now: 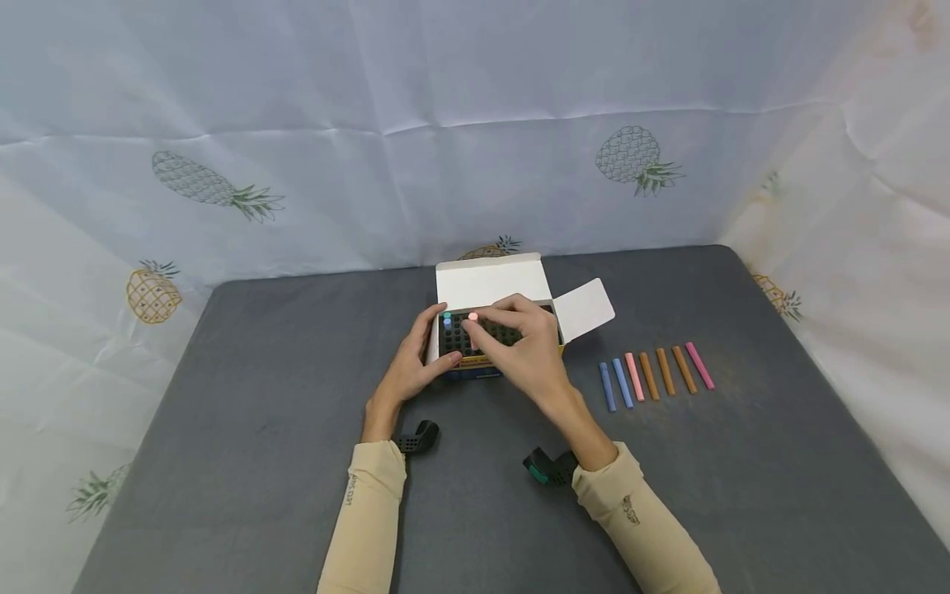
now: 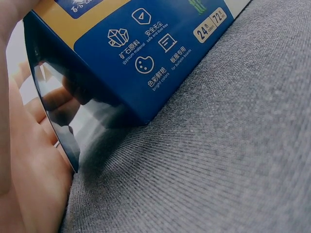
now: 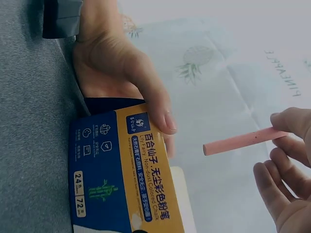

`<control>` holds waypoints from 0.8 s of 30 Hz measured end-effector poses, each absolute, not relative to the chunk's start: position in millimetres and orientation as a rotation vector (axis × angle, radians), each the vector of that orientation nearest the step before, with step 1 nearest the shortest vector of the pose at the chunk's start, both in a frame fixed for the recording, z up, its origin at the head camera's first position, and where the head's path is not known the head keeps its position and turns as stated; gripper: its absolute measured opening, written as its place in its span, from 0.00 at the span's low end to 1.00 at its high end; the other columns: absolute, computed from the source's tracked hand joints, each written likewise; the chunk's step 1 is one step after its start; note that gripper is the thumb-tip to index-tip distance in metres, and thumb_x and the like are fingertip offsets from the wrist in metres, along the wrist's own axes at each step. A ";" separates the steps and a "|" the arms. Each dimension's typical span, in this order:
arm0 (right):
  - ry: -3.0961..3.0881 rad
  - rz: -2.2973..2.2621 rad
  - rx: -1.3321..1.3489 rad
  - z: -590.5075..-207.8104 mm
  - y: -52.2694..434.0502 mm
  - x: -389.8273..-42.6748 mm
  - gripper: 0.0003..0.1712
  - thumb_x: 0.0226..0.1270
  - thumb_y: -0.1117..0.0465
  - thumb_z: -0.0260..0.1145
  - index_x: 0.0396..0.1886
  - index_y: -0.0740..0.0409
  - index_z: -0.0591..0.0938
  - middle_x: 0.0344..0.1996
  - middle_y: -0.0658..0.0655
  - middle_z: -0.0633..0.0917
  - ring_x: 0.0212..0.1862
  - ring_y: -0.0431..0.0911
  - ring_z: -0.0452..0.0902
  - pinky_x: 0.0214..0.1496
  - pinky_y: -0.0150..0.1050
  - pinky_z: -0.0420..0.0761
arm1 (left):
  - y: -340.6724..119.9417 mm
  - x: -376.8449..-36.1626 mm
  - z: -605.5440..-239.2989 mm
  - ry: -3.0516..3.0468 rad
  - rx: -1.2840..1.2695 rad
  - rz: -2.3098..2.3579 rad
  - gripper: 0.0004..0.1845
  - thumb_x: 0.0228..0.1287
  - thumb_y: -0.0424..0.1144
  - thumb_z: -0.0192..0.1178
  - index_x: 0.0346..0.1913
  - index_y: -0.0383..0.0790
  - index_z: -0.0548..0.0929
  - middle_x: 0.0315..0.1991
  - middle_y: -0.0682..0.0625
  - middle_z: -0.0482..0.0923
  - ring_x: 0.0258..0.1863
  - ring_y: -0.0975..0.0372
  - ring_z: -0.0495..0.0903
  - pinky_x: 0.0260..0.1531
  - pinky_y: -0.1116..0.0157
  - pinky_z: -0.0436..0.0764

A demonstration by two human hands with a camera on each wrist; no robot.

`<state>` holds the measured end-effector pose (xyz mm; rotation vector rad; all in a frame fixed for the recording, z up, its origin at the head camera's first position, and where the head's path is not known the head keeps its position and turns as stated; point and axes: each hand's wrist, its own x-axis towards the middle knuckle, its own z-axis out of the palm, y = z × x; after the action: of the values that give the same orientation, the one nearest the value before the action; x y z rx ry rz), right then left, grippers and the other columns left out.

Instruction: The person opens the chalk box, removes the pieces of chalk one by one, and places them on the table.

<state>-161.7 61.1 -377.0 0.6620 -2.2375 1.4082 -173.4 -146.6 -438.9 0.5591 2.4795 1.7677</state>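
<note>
Between the right hand's [image 3: 286, 194] fingertips sits a pink chalk [image 3: 238, 142], light and brittle; best pinched mid-stick, while the left hand [image 1: 406, 371] holds the box [image 3: 124, 170].

**Around the work**

A grey surface [image 1: 260, 412] carries seven loose chalk sticks [image 1: 656, 375] in a row: two blue, one light pink, three that look orange-brown, one bright pink. A white pineapple-print cloth [image 1: 371, 124] hangs behind and at both sides.

Left hand [image 1: 411, 369] clasping, right hand [image 1: 529, 346] pinching, fingers curled
</note>
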 end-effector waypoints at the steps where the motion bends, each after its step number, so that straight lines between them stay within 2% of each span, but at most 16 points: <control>1: -2.239 1.405 0.662 -377.1 62.5 -159.9 0.09 0.63 0.62 0.76 0.41 0.62 0.92 0.35 0.58 0.87 0.40 0.49 0.83 0.42 0.43 0.80 | -146.6 -173.4 -439.0 2.479 0.562 1.768 0.42 0.66 0.28 0.62 0.79 0.32 0.55 0.72 0.30 0.64 0.62 0.42 0.74 0.60 0.46 0.76; 4: -2.243 1.395 0.671 -377.9 66.8 -155.3 0.08 0.63 0.63 0.76 0.39 0.61 0.93 0.34 0.58 0.87 0.39 0.50 0.82 0.41 0.45 0.80 | -146.2 -173.5 -439.4 2.476 0.572 1.773 0.42 0.66 0.27 0.62 0.79 0.31 0.54 0.73 0.29 0.63 0.63 0.40 0.74 0.61 0.43 0.76; 11: -2.243 1.431 0.690 -381.0 78.6 -148.1 0.06 0.63 0.64 0.75 0.38 0.61 0.92 0.34 0.60 0.85 0.40 0.51 0.84 0.46 0.48 0.83 | -145.1 -172.9 -440.4 2.476 0.569 1.789 0.42 0.66 0.28 0.62 0.79 0.31 0.55 0.76 0.30 0.58 0.68 0.37 0.69 0.66 0.39 0.70; 14: -2.252 1.402 0.672 -383.0 84.5 -145.4 0.07 0.62 0.64 0.76 0.39 0.61 0.93 0.34 0.59 0.85 0.39 0.50 0.83 0.44 0.47 0.83 | -145.2 -173.1 -442.9 2.485 0.576 1.787 0.42 0.66 0.29 0.63 0.79 0.31 0.54 0.77 0.30 0.57 0.71 0.38 0.67 0.68 0.39 0.68; 20: -2.236 1.365 0.671 -387.5 96.6 -141.6 0.06 0.60 0.64 0.77 0.37 0.60 0.93 0.33 0.57 0.86 0.37 0.48 0.82 0.38 0.48 0.82 | -149.3 -185.6 -474.3 2.517 0.589 1.792 0.45 0.65 0.30 0.64 0.81 0.41 0.53 0.80 0.36 0.53 0.76 0.42 0.62 0.73 0.39 0.62; 24: -2.224 1.347 0.665 -388.2 106.4 -140.1 0.06 0.60 0.65 0.77 0.38 0.60 0.93 0.33 0.57 0.86 0.38 0.48 0.83 0.37 0.45 0.81 | -152.2 -188.2 -483.4 2.517 0.611 1.803 0.44 0.66 0.36 0.65 0.81 0.48 0.55 0.82 0.42 0.52 0.79 0.47 0.58 0.75 0.40 0.60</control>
<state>-140.1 106.4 -388.2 0.6649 -2.2242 1.3469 -188.2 -152.2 -483.4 0.6106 2.5175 1.8028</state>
